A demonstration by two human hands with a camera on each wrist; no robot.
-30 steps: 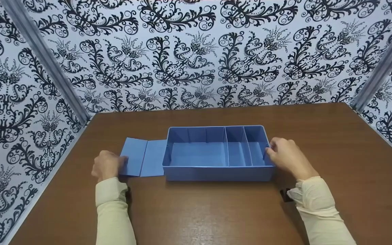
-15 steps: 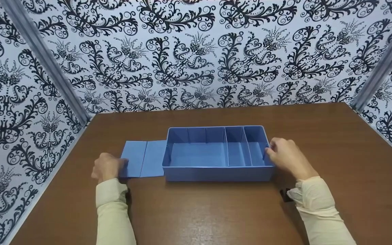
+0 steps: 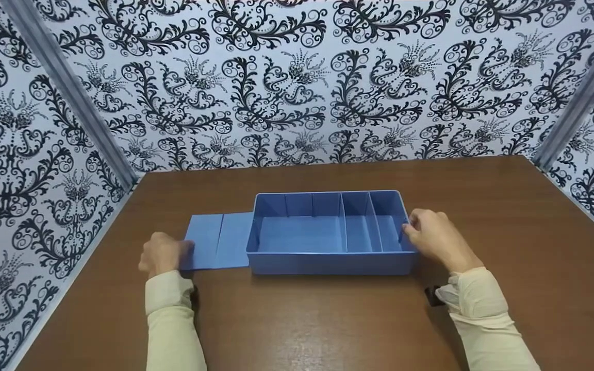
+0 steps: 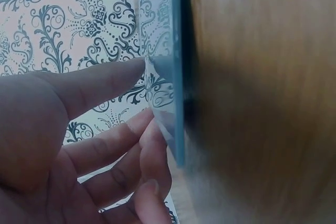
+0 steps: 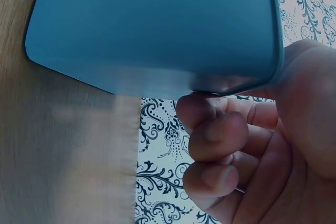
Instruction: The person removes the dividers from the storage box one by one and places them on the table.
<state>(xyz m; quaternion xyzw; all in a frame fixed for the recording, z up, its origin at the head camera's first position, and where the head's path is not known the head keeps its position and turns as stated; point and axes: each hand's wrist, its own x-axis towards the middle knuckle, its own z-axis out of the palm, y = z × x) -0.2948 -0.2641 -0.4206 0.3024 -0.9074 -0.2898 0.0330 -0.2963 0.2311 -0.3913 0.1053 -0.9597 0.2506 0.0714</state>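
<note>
A blue divided tray stands on the table, with one wide compartment and two narrow ones at its right. Two flat blue panels lie side by side at its left: the outer panel and the inner panel, with a thin seam between. My left hand pinches the outer panel's left edge; in the left wrist view, thumb and forefinger meet its glossy rim. My right hand grips the tray's right end wall. In the right wrist view, its fingers curl below the tray's corner; the thumb is mostly hidden.
The brown wooden table carries the tray and panels. Patterned black-and-white walls enclose its back and sides. A small black object shows by the right cuff.
The outer panel's far edge has come down, and it now lines up with the inner panel. My left hand has shifted slightly; the tray and right hand stay put.
</note>
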